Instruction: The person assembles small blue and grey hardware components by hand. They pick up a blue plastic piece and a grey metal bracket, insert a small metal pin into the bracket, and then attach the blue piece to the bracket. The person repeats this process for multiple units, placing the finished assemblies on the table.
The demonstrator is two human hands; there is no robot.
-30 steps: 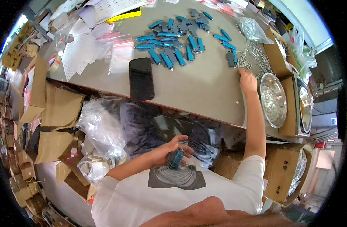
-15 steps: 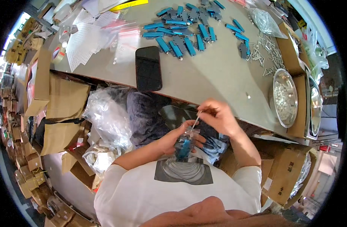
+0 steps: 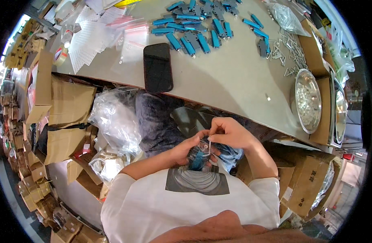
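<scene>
Hands meet close at your chest below the table edge (image 3: 218,106): your left hand (image 3: 185,149) cups the blue part (image 3: 199,159) from beneath, while your right hand (image 3: 230,133) pinches a thin pin (image 3: 209,146) standing upright just above it.

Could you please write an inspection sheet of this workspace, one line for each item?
Surface: grey table, its near edge above the person's lap.
Job's things: blue part held in the left hand; thin pale pin pinched by the right hand just above it.
Clutter: more blue parts, metal pins, black phone, clear bags, tape roll, metal bowl of small pale pieces.
Grippers: both hands closed, close together over the lap.
Cables: nothing seen.
Surroundings: cardboard boxes and plastic bags under and beside the table.
</scene>
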